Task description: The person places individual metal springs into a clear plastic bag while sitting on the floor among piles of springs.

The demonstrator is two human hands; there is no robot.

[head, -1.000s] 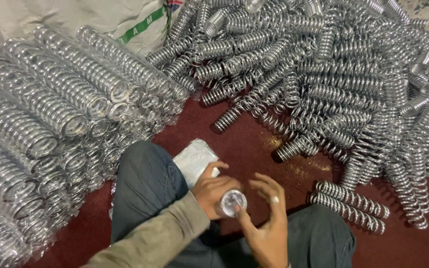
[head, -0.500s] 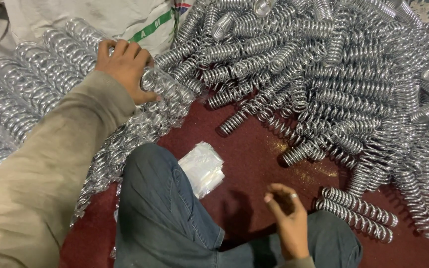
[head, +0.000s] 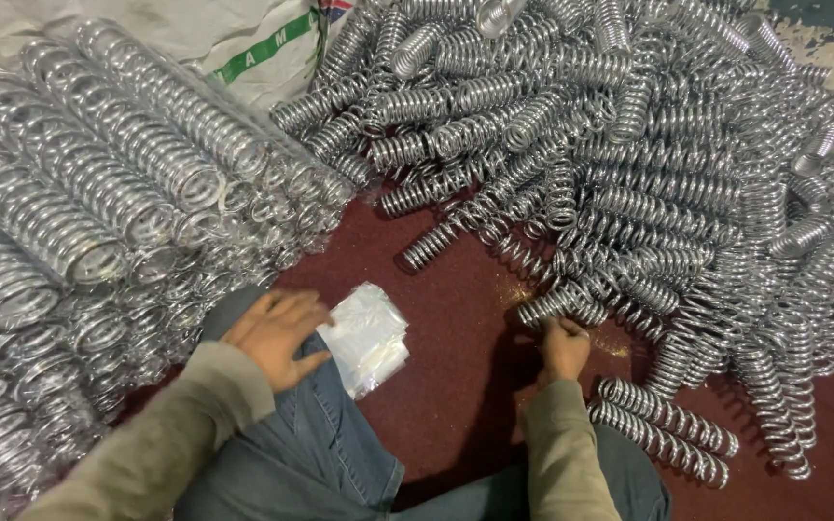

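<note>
My left hand lies flat with fingers spread on my knee, its fingertips touching a stack of clear plastic bags on the dark red floor. My right hand reaches to the edge of a big loose heap of shiny metal coil springs and grips the end of one spring. To the left, a neat stack of springs wrapped in clear plastic lies in rows.
My bent legs in blue jeans fill the lower middle. Two loose springs lie by my right knee. A white woven sack sits behind the wrapped stack. Bare red floor shows between the piles.
My left hand came back from the wrapped stack, where it set down a spring, and now rests by the bags. My right hand moved forward to a loose spring.
</note>
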